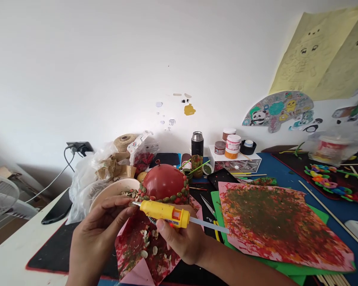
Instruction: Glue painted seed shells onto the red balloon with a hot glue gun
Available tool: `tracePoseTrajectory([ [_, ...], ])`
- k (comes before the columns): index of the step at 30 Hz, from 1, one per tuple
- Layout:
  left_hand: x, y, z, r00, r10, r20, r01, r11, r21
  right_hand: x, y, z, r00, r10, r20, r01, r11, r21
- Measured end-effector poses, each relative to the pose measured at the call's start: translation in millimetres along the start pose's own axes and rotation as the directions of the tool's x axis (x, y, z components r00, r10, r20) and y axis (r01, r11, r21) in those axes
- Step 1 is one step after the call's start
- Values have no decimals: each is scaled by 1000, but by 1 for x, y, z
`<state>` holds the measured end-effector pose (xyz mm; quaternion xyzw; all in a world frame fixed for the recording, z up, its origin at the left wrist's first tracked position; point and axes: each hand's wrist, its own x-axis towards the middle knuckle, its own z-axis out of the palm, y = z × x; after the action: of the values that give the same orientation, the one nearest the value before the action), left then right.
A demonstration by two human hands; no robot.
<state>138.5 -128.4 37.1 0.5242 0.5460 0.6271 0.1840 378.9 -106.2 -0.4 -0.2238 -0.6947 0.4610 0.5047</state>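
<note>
My right hand (pixel 186 240) is wrapped around a yellow hot glue gun (pixel 159 210), with a translucent glue stick (pixel 209 225) jutting from its back. Between the thumb and fingers of my left hand (pixel 97 230) is a small dark painted nutshell (pixel 132 205), mostly hidden by the fingertips. The gun's metal nozzle (pixel 136 203) points left and meets the shell. Behind the gun sits a red balloon (pixel 162 182), ringed by green and red painted shells (pixel 174 198). Loose pale shells (pixel 154 250) lie below on paint-smeared pink paper (pixel 127 246).
A pale bowl (pixel 106 192) holding shells stands behind my left hand. At right lies a large paint-smeared sheet (pixel 286 222) over green sheets. Scissors (pixel 207 204), a black thermos (pixel 197 145), paint jars (pixel 233 143) and a plastic bag (pixel 83 194) surround the work area.
</note>
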Motion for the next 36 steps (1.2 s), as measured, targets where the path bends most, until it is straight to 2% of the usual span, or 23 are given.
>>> tracePoseTrajectory([
  [6, 3, 0, -2, 999, 27, 17, -28, 999, 17, 4, -1, 1, 995, -100, -28, 99, 994, -52],
  [14, 1, -2, 3, 997, 74, 8, -74, 997, 0, 2, -2, -1, 998, -62, 11, 62, 998, -19],
  [21, 2, 2, 2, 998, 63, 16, -63, 998, 4, 7, -7, -1, 982, -185, -47, 180, 978, -102],
  [27, 1, -3, 3, 999, 47, -10, -47, 999, -3, 7, -8, 0, 981, -189, -42, 185, 978, -101],
  [36, -1, -2, 1, 999, 31, 38, -31, 1000, -1, 6, -6, -1, 989, -145, -28, 138, 977, -163],
])
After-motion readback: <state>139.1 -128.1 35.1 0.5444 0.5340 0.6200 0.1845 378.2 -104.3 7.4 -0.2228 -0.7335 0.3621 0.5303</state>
